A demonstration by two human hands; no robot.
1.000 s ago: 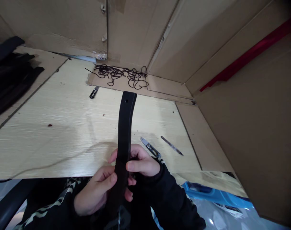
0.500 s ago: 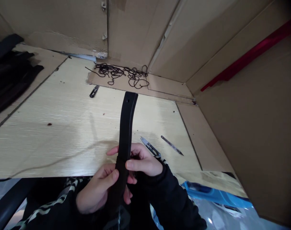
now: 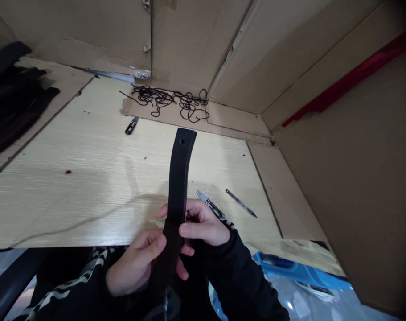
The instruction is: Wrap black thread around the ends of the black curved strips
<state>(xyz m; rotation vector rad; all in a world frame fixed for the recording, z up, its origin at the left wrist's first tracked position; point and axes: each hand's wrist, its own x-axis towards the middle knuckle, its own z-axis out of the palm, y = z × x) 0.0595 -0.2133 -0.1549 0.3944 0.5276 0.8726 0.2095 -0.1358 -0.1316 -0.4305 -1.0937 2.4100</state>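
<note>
Both hands hold a long, slightly curved black strip (image 3: 180, 178) with a small hole near its far end; I cannot tell what it belongs to. A dark fabric-like sleeve (image 3: 171, 243) covers its near part. My left hand (image 3: 139, 258) grips the sleeve from the left, thumb on top. At the sleeve's edge my right hand (image 3: 203, 223) closes around the strip, thumb on the front and a fingertip showing past the left side. Just beyond the right hand lie small thread snips (image 3: 211, 205). The strip's near end is lost against dark clothing.
Tangled dark cord (image 3: 169, 100) lies along the back of the wooden table (image 3: 89, 178). A second pair of snips (image 3: 131, 125) and a thin pointed metal tool (image 3: 241, 203) rest on it. Dark strips (image 3: 18, 98) are piled at left. Cardboard walls (image 3: 339, 178) enclose the back and right.
The strip's far end has shifted slightly right and turned to show more of its flat face. Both hands keep their hold in nearly the same place.
</note>
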